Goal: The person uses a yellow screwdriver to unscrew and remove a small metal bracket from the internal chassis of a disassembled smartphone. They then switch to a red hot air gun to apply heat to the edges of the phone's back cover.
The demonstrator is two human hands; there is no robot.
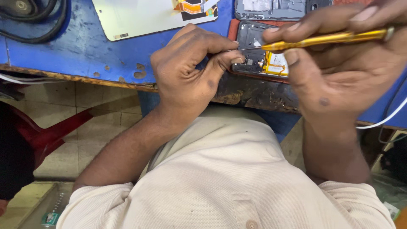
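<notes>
At the far left corner of the desk I see a loop of black cable lying on the blue top. Next to it, further along the back, lies a pale flat panel with an orange ribbon strip at its right end.

My left hand sits at the near edge of the desk, just left of the opened phone. Its fingers are curled in, and the thumb and forefinger are pinched together against the phone's left side; whether something tiny is caught between them I cannot tell.

The phone lies flat with its back off, close to the worn near edge of the desk, between my two hands. A yellow-wrapped part shows inside it, on the right half. Behind it, at the back of the desk, lies a second grey phone shell.

My right hand is above and to the right of the phone, clamped around a yellow screwdriver. The tool runs nearly level from right to left, and its thin tip reaches down to the phone's upper left area, right beside my left fingertips.

A white wire hangs off the desk's right edge.
</notes>
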